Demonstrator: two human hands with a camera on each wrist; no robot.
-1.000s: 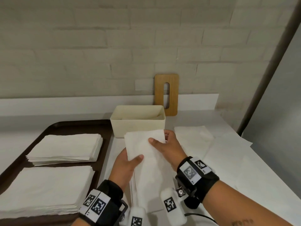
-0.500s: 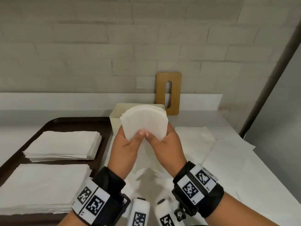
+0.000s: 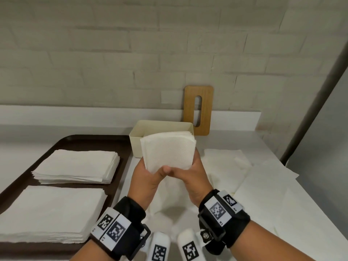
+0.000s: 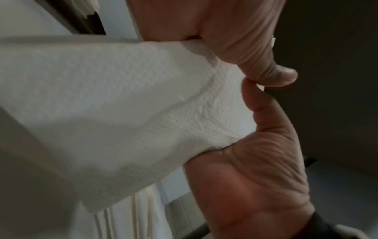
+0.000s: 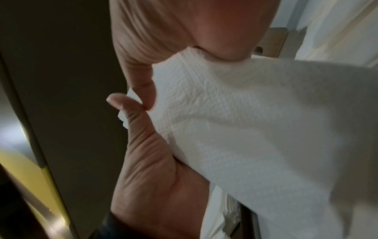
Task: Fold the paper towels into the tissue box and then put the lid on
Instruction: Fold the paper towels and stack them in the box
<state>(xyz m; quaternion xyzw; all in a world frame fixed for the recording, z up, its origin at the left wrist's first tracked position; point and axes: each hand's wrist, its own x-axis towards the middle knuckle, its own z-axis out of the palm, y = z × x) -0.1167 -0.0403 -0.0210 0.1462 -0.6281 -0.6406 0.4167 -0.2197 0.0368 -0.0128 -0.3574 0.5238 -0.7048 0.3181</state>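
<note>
Both my hands hold a folded wad of white paper towels (image 3: 168,150) upright in the air, just in front of the cream tissue box (image 3: 143,129). My left hand (image 3: 148,175) grips its lower left side, thumb on the near face. My right hand (image 3: 190,173) grips the lower right side the same way. The two thumbs meet at the bottom edge. The left wrist view shows the towels (image 4: 122,105) pinched between thumb and fingers, and the right wrist view shows the towels (image 5: 245,113) held likewise. The wooden lid (image 3: 198,110) with its slot leans upright against the wall behind the box.
A dark brown tray (image 3: 90,142) at left carries two stacks of white paper towels (image 3: 77,165), (image 3: 50,213). Loose unfolded towels (image 3: 226,164) lie on the white counter to the right. A grey post (image 3: 316,95) rises at the far right.
The towel stack lay flat on the counter under both hands a second ago. Both hands have since lifted it, folded upright, toward the box; in the last half second it barely moved.
</note>
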